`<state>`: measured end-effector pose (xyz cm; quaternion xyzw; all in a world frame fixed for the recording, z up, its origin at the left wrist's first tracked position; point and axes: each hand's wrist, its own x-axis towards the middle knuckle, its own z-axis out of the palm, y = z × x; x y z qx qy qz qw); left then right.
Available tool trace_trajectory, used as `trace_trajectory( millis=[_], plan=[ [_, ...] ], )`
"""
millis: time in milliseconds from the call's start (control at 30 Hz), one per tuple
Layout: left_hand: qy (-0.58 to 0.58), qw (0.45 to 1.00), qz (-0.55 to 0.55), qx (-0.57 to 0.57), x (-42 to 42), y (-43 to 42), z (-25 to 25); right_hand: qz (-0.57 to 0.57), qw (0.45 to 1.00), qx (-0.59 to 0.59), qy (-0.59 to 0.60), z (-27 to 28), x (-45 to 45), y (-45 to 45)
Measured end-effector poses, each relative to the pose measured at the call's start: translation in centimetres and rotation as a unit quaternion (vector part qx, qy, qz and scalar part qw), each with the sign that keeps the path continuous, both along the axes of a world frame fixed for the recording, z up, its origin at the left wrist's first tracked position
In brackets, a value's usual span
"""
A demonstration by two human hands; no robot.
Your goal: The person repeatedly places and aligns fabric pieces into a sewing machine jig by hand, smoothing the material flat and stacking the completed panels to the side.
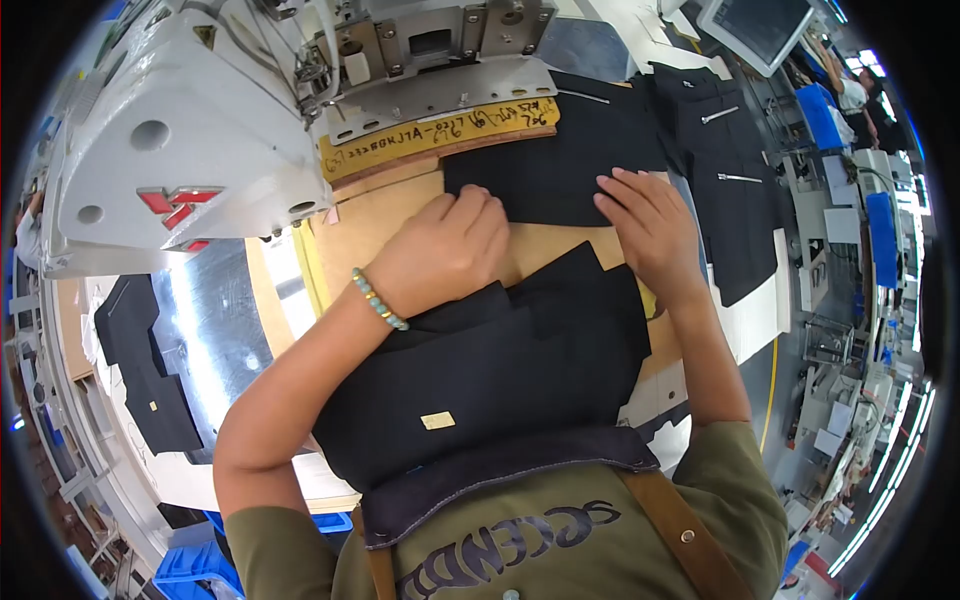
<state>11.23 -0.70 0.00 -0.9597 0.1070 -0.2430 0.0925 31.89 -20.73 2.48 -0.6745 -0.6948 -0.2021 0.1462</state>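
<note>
Far nearer to you than the fingers of your left hand (445,248), and off to their left, a blue crate (195,568) is cut off at the lower border, its contents hard to make out. Those fingers curl at the left edge of the black fabric panel (550,175), tips hidden, so you cannot tell if they pinch it. Your right hand's (655,235) fingers reach out loosely spread over its right side. Just beyond your left fingers, a yellow lettered strip (445,138) covers part of the panel.
</note>
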Motion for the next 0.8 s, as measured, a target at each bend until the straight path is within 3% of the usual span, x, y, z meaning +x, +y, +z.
trace_trajectory(
  millis=[167, 367, 533, 667, 800],
  plan=[
    [-0.004, 0.999, 0.007, 0.038, -3.3, 2.4, 0.3, 0.036, 0.999, -0.015, -0.029, -0.5, -2.1, 1.6],
    [-0.049, 0.993, 0.021, -0.107, -3.1, 1.7, 1.0, 0.003, 0.997, 0.074, -0.009, 1.2, -0.8, 1.2],
    [-0.030, 0.996, -0.057, -0.055, 0.4, 0.0, -1.5, -0.115, 0.989, 0.082, 0.046, 0.9, 0.4, -1.2],
    [-0.011, 0.999, -0.045, -0.002, 0.5, 1.0, -1.6, -0.083, 0.996, -0.006, 0.021, -0.8, 0.2, -1.3],
    [-0.060, 0.997, -0.044, -0.010, -0.5, 0.4, -0.5, -0.094, 0.994, 0.036, 0.050, -0.6, 0.7, -1.9]
  ],
)
